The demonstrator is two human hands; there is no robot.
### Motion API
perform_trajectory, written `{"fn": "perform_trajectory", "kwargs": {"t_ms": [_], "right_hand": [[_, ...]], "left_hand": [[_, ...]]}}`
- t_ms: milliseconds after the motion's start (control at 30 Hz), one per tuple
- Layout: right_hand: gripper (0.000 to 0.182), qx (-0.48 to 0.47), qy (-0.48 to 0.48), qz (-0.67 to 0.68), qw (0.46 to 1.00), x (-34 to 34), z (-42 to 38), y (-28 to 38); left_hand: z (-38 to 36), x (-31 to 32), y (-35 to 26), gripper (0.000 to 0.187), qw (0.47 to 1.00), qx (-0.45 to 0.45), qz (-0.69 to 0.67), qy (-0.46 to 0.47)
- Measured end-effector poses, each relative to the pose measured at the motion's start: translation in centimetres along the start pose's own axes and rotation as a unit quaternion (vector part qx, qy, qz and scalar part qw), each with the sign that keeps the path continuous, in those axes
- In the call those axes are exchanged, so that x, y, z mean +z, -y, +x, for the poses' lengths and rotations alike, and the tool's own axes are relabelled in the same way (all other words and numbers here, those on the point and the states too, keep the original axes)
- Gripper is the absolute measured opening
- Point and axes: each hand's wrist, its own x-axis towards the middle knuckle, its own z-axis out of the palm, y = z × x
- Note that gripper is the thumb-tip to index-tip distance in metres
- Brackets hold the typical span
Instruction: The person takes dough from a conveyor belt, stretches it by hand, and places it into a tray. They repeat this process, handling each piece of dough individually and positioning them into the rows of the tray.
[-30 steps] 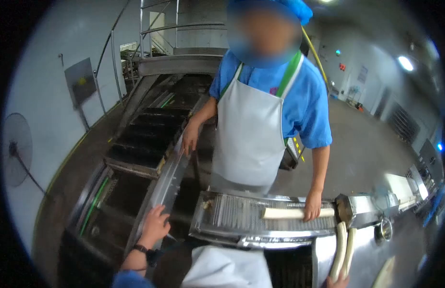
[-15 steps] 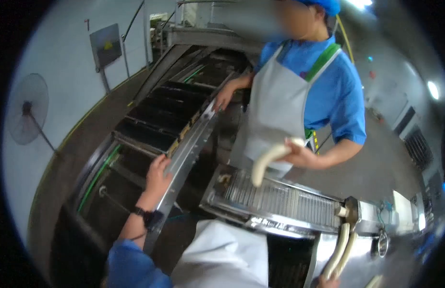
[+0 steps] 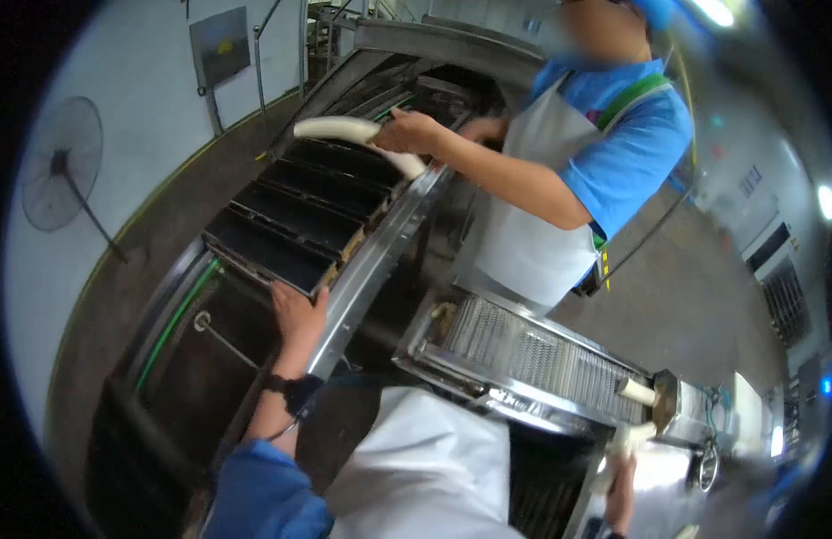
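Left hand (image 3: 298,313) at frame centre-left, fingers curled over the steel conveyor rail (image 3: 373,260) beside dark baking tins (image 3: 294,216), right hand (image 3: 620,490) lower right, gripping a pale dough strip (image 3: 624,445), co-worker's hand (image 3: 407,133) holding a dough log (image 3: 344,131) at top.

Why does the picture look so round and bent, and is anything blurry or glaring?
Head view: a fisheye lens curves the conveyor rail and leaves black corners. Ceiling lights flare at the right edge. The right hand and its dough are smeared by blur. The left hand on the rail is sharper. The co-worker's dough roll looks overexposed.
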Motion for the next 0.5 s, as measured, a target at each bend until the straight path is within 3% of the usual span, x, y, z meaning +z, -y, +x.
{"fn": "perform_trajectory", "kwargs": {"t_ms": [67,167,200,233,267,333,367,400,433,467,500], "right_hand": [[0.061,-0.071,0.102,0.071,0.99,9.0,-10.2,17.1],[0.06,-0.15,0.234,0.049,0.959,16.3,-17.2,31.8],[0.061,-0.134,0.188,0.064,0.971,18.5,-18.8,35.0],[0.057,-0.178,0.193,-0.006,0.965,20.7,-21.5,38.9],[0.059,-0.173,0.236,0.024,0.956,21.9,-20.3,40.2],[0.062,-0.074,0.356,0.119,0.924,24.6,-19.8,44.2],[0.059,-0.108,0.365,0.092,0.92,26.1,-16.4,43.5],[0.07,-0.187,0.364,0.081,0.909,29.9,-22.7,47.3],[0.064,-0.507,0.315,-0.162,0.785,30.9,-20.3,46.9],[0.07,-0.348,0.523,0.027,0.777,33.9,-21.9,48.6],[0.076,-0.153,0.676,0.212,0.689,36.8,-23.9,49.9]], "left_hand": [[-0.3,0.0,0.4,0.098,1.0,-0.016,0.01,-0.006],[-0.6,-0.8,0.1,0.098,0.999,-0.034,0.004,-0.005],[-0.8,-1.1,-0.2,0.098,0.999,-0.04,-0.008,-0.01],[-1.0,-1.2,-0.3,0.098,0.999,-0.044,-0.019,-0.014],[-1.2,-1.3,-0.2,0.098,0.999,-0.046,-0.024,-0.013],[-1.0,-1.0,0.1,0.098,0.999,-0.047,-0.022,-0.013],[-0.9,-0.9,0.2,0.099,0.999,-0.044,-0.022,-0.014],[-0.8,-0.8,0.3,0.099,0.999,-0.045,-0.02,-0.014],[-0.8,-0.8,0.4,0.099,0.999,-0.038,-0.017,-0.012],[-0.7,-0.8,0.5,0.099,0.999,-0.03,-0.014,-0.01],[-0.7,-0.8,0.5,0.099,0.999,-0.032,-0.012,-0.011]]}}
